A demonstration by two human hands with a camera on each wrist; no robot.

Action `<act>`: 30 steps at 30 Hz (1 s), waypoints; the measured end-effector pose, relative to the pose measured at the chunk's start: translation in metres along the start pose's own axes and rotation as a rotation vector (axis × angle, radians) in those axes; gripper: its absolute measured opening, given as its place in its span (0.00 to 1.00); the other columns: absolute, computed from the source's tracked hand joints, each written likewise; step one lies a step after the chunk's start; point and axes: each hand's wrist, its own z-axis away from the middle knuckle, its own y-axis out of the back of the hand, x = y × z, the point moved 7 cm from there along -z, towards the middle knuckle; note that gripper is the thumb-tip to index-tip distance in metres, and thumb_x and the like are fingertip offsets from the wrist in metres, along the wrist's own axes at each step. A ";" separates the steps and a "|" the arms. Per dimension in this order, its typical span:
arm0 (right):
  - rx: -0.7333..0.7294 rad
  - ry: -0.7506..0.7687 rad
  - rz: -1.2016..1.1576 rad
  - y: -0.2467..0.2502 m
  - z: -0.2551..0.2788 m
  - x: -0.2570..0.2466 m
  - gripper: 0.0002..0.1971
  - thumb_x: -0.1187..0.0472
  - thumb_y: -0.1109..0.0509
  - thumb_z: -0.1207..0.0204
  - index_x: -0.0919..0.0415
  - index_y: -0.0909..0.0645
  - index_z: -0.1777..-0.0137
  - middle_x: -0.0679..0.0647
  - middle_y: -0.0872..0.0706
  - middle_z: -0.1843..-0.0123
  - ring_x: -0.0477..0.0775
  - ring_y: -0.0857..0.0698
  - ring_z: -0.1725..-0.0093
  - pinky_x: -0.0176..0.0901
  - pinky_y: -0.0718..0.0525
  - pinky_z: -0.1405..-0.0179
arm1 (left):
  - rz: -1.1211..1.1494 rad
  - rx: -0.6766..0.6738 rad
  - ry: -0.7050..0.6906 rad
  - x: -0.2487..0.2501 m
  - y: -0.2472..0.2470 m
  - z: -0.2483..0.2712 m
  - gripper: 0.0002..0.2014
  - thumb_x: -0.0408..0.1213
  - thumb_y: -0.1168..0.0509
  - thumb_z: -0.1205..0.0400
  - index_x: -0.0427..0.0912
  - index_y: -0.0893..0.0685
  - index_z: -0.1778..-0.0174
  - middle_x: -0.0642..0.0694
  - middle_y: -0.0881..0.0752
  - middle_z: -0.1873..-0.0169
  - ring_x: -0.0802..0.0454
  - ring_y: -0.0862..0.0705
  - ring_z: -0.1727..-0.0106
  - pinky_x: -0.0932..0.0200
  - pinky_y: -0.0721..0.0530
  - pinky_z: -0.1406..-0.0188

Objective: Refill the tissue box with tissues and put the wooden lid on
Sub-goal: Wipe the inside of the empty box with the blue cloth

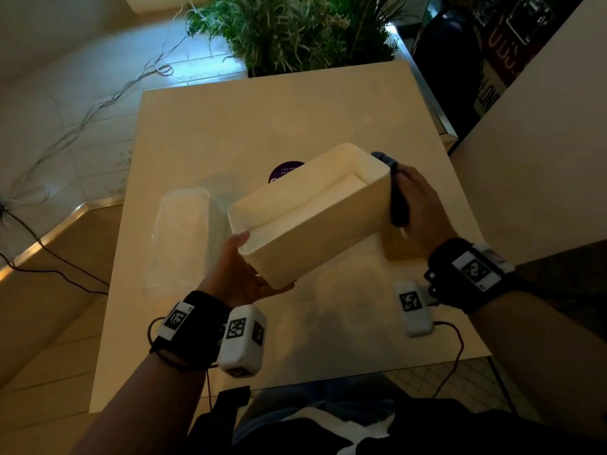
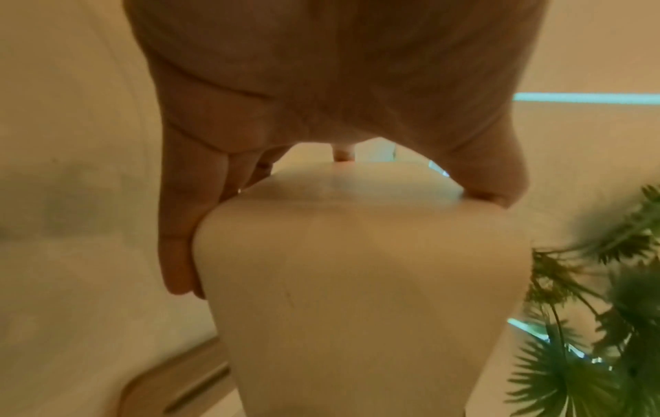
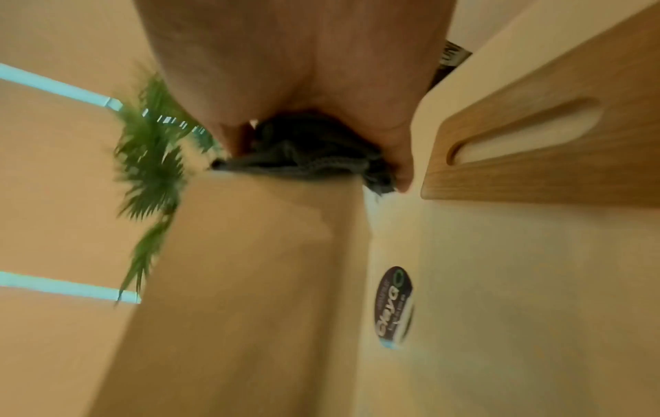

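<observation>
The white tissue box (image 1: pixel 315 231) is lifted off the table and tilted, its open top facing up and left. My left hand (image 1: pixel 243 267) grips its near end, thumb over the rim and fingers underneath; the left wrist view shows the fingers (image 2: pixel 178 225) flat along the box (image 2: pixel 357 282). My right hand (image 1: pixel 423 211) holds a dark cloth (image 1: pixel 397 198) bunched against the far end (image 3: pixel 250 282). The wooden lid (image 1: pixel 402 249) with its slot (image 3: pixel 535 146) lies on the table under my right hand. A plastic-wrapped tissue pack (image 1: pixel 184 234) lies to the left.
The pale table (image 1: pixel 328 339) carries a round purple sticker (image 1: pixel 284 170) behind the box. A green plant (image 1: pixel 295 31) stands beyond the far edge. Cables (image 1: pixel 98 103) trail on the floor at left. A light wall panel (image 1: pixel 542 159) rises at right.
</observation>
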 end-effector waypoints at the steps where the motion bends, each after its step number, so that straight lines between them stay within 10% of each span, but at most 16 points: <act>1: 0.055 0.078 0.047 -0.002 0.006 -0.001 0.16 0.65 0.46 0.14 0.64 0.27 0.30 0.55 0.20 0.35 0.43 0.21 0.39 0.24 0.24 0.42 | 0.029 -0.013 -0.015 -0.001 -0.001 -0.001 0.55 0.54 0.19 0.58 0.47 0.27 0.31 0.32 0.24 0.33 0.30 0.17 0.41 0.37 0.13 0.52; 4: 0.279 0.352 0.226 -0.016 0.034 -0.008 0.18 0.64 0.39 0.19 0.66 0.28 0.29 0.60 0.28 0.32 0.40 0.30 0.35 0.19 0.33 0.35 | 0.074 -0.016 -0.039 -0.004 -0.009 -0.004 0.48 0.52 0.20 0.54 0.46 0.24 0.35 0.33 0.20 0.38 0.30 0.14 0.47 0.37 0.14 0.49; 6: 0.320 0.535 0.386 -0.040 0.052 -0.008 0.18 0.59 0.36 0.21 0.60 0.26 0.31 0.64 0.32 0.29 0.47 0.36 0.29 0.37 0.34 0.26 | 0.052 0.015 -0.021 -0.008 -0.024 -0.006 0.42 0.52 0.25 0.46 0.45 0.26 0.35 0.32 0.20 0.42 0.30 0.13 0.51 0.37 0.13 0.51; 9: 0.097 0.952 0.593 -0.094 0.088 -0.018 0.12 0.58 0.38 0.18 0.53 0.24 0.35 0.56 0.31 0.32 0.58 0.33 0.28 0.65 0.29 0.30 | -0.027 0.025 -0.018 -0.009 -0.045 -0.006 0.26 0.59 0.42 0.27 0.42 0.19 0.43 0.35 0.13 0.54 0.39 0.14 0.54 0.43 0.14 0.51; 12: -0.074 1.191 0.703 -0.097 0.102 -0.018 0.10 0.59 0.38 0.16 0.48 0.21 0.39 0.54 0.25 0.36 0.59 0.28 0.32 0.67 0.30 0.30 | -0.037 -0.008 -0.005 -0.008 -0.047 -0.005 0.26 0.59 0.42 0.28 0.42 0.12 0.51 0.37 0.11 0.52 0.40 0.15 0.49 0.42 0.21 0.42; 15: 0.095 1.100 0.746 -0.052 0.074 -0.013 0.12 0.61 0.35 0.20 0.49 0.21 0.39 0.55 0.26 0.37 0.59 0.26 0.34 0.64 0.29 0.32 | 0.016 -0.009 0.026 -0.006 -0.032 -0.006 0.42 0.54 0.31 0.43 0.46 0.28 0.31 0.33 0.23 0.41 0.30 0.16 0.48 0.38 0.13 0.51; 20: 0.433 0.773 0.513 -0.018 0.053 -0.020 0.16 0.62 0.34 0.21 0.55 0.25 0.34 0.55 0.33 0.32 0.45 0.36 0.28 0.59 0.31 0.29 | -0.008 -0.097 0.046 -0.014 -0.032 -0.011 0.44 0.52 0.31 0.41 0.53 0.34 0.26 0.31 0.23 0.43 0.28 0.13 0.52 0.37 0.14 0.51; 26: -0.130 0.986 0.744 -0.062 0.089 0.019 0.14 0.62 0.35 0.19 0.51 0.22 0.35 0.55 0.27 0.35 0.61 0.27 0.35 0.60 0.26 0.34 | -0.106 -0.066 0.031 -0.006 -0.017 -0.015 0.40 0.49 0.33 0.40 0.46 0.28 0.28 0.32 0.24 0.39 0.30 0.18 0.44 0.37 0.16 0.44; 30: -0.338 0.617 0.715 -0.013 0.108 0.090 0.15 0.54 0.38 0.21 0.50 0.22 0.35 0.52 0.27 0.37 0.56 0.27 0.40 0.54 0.26 0.39 | -0.198 0.148 -0.123 0.016 0.011 -0.015 0.27 0.42 0.36 0.34 0.48 0.25 0.36 0.40 0.19 0.47 0.37 0.19 0.46 0.37 0.19 0.43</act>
